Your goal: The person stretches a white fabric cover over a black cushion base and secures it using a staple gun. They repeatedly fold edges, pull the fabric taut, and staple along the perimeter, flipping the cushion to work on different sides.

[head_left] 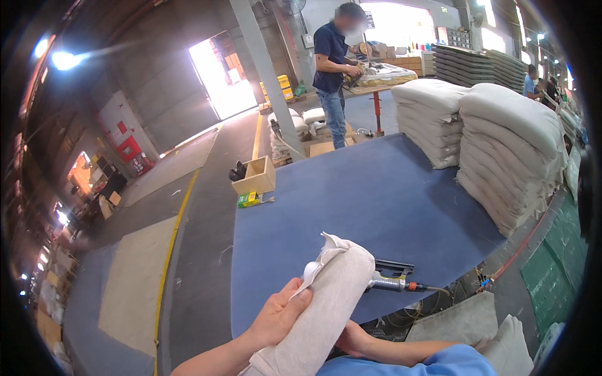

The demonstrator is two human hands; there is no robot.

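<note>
A long padded piece covered in beige fabric [335, 291] is tilted up in front of me, its rounded end over the blue tabletop. White padding [310, 271] shows at the loose fabric edge on its left side. My left hand [279, 318] is closed on that edge, thumb on top, fingers pinching the cloth. At the piece's lower right side, my right hand [355, 340] holds it from beneath; its fingertips are hidden behind the fabric. Just beyond the padded end, an air staple gun [390, 282] lies on the table with its hose attached.
The blue-covered table [326, 213] spreads ahead. Two tall stacks of beige padded pieces [511, 147] [429, 119] stand at its far right. A wooden box [256, 177] and a green-yellow small box [248, 200] sit at the left edge. Another person [332, 69] works at a table beyond.
</note>
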